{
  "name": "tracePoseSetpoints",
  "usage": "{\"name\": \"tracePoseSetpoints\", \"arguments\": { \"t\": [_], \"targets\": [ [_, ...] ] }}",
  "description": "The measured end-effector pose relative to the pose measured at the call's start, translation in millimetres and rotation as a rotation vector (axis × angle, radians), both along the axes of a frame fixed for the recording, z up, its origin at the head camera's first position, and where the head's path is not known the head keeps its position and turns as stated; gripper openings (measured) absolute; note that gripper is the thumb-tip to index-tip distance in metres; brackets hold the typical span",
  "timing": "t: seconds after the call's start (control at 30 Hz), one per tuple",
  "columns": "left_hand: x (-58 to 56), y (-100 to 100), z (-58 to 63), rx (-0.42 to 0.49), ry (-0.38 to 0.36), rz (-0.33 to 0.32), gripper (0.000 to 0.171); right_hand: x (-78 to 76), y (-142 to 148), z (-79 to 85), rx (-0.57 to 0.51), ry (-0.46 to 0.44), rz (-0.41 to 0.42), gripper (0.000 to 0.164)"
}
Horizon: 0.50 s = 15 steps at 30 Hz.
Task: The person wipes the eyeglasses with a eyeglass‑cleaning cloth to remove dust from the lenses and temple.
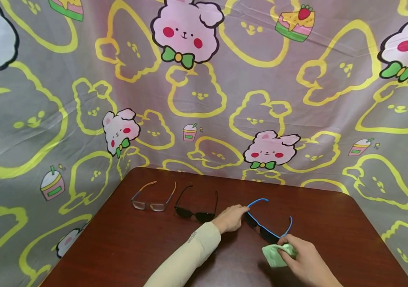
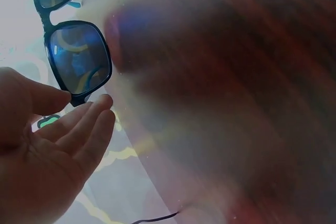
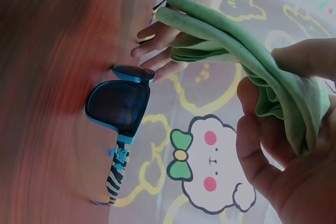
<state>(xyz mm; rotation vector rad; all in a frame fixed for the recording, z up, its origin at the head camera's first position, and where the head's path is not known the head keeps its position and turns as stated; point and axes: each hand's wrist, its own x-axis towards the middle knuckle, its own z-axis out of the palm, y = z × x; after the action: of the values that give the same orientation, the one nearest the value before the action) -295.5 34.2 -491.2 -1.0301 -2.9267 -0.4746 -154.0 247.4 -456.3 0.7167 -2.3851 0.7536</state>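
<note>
Blue-and-black sunglasses (image 1: 268, 235) stand on the table with both temples unfolded toward the back. My left hand (image 1: 230, 219) pinches their left corner between thumb and fingers, as the left wrist view shows at the sunglasses' frame (image 2: 80, 99). My right hand (image 1: 306, 257) grips a folded light green cloth (image 1: 275, 255) in front of the sunglasses' right end. In the right wrist view the cloth (image 3: 252, 61) is bunched between thumb and fingers, apart from the sunglasses. One temple (image 3: 118, 169) carries a zebra-like stripe pattern there.
Black sunglasses (image 1: 194, 214) stand left of my left hand, temples unfolded. Farther left are clear-lensed eyeglasses (image 1: 149, 206), also unfolded. The dark reddish-brown table (image 1: 125, 247) meets a patterned cloth backdrop (image 1: 204, 107) at its back and sides.
</note>
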Motion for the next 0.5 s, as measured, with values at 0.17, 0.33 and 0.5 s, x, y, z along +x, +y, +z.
{"name": "tracePoseSetpoints", "arguments": {
  "t": [0.17,0.33,0.5],
  "targets": [
    [1.7,-1.9,-1.3,0.055,0.02,-0.008,0.034,-1.2,0.7,-0.9,-0.018,0.021,0.013,0.044],
    [4.3,-5.5,-2.3,0.065,0.042,-0.013,0.027,-1.6,0.1,-1.6,-0.028,0.024,0.025,0.043],
    [5.8,-10.1,-3.0,0.049,0.126,-0.02,0.025,-2.1,-1.7,-1.2,-0.024,0.012,0.007,0.042]
  ]
}}
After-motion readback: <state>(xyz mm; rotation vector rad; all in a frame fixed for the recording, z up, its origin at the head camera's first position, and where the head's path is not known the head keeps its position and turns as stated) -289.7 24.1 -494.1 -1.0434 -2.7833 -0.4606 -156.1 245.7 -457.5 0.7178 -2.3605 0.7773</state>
